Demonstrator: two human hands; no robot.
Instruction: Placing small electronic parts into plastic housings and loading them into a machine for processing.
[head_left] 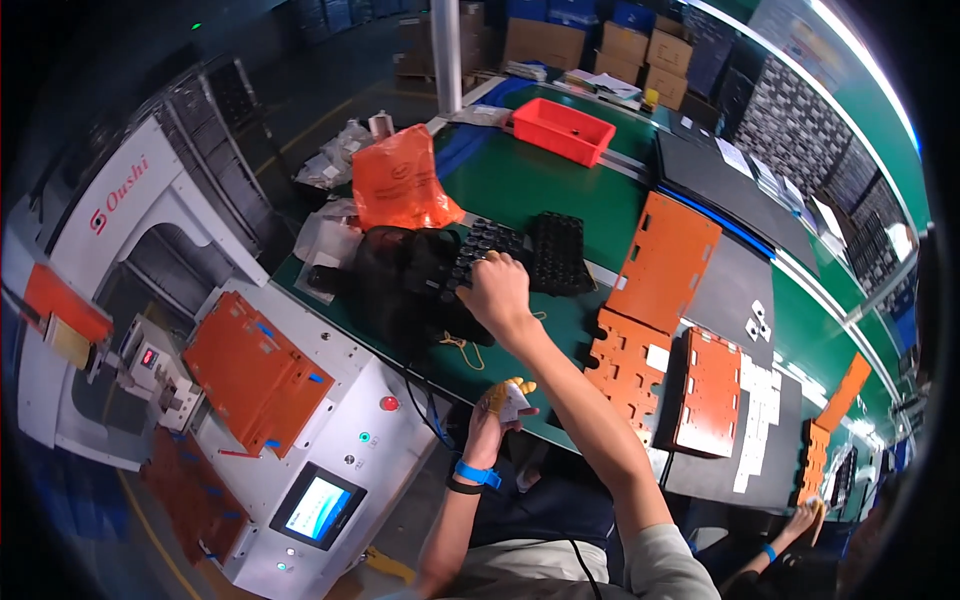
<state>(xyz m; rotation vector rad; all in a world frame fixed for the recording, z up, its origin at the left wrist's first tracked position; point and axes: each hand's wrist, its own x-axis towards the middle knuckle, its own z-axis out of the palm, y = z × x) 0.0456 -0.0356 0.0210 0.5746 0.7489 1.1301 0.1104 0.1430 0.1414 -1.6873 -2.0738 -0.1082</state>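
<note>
Right arm [588, 415] comes nearest. The right hand [500, 298] curls halfway over a black tray [487, 237], likely set close for reaching; I can't tell its grip. Below its fingers, the left hand [489, 420] pinches a white piece [513, 403], maybe so it won't drop. A dark heap [400, 270] crowds the right fingers' left; orange boards [665, 262] lie right.

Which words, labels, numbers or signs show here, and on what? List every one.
White arch: large red lettering beside a round red emblem; legible, but not copied here.
Orange bag: dark print, too blurred to read.
Screen: text too small to read.
Small display: red figures, too small to read.
Green button: mark beside it, too small to read.
Papers: any print too small.
</note>
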